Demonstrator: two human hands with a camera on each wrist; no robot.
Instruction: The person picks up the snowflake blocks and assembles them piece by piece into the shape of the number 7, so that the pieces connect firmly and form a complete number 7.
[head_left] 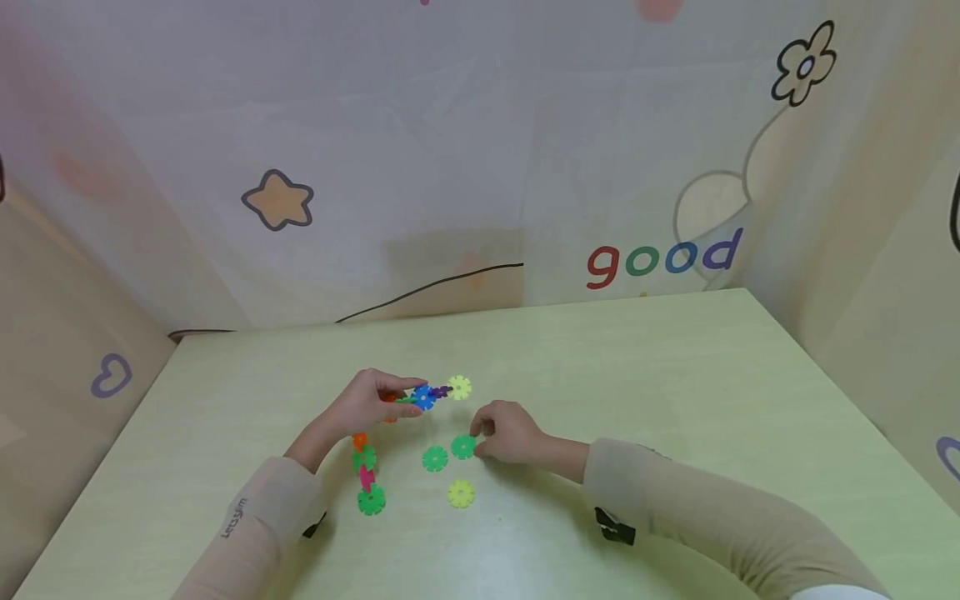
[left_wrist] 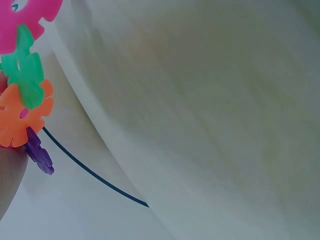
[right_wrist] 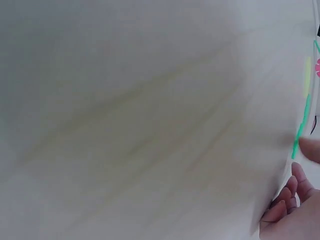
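My left hand (head_left: 367,404) pinches a blue notched plastic disc (head_left: 423,397) between thumb and fingers. It belongs to a chain of interlocking discs, with a purple disc (head_left: 441,392) and a yellow disc (head_left: 460,387) at its right end. Down the left side run an orange disc (head_left: 360,442), a pink disc (head_left: 367,477) and a green end disc (head_left: 371,500); the hand hides part of the chain. Beside a loose green disc (head_left: 462,447), my right hand (head_left: 510,433) has its thumb and fingertips right at the edge. The right wrist view shows thumb and fingers apart near a green disc (right_wrist: 301,125).
Another loose green disc (head_left: 435,458) lies just left of the one by my right hand, and a loose yellow disc (head_left: 461,493) lies nearer me. The pale table (head_left: 675,375) meets a printed curtain (head_left: 450,167) at its far edge.
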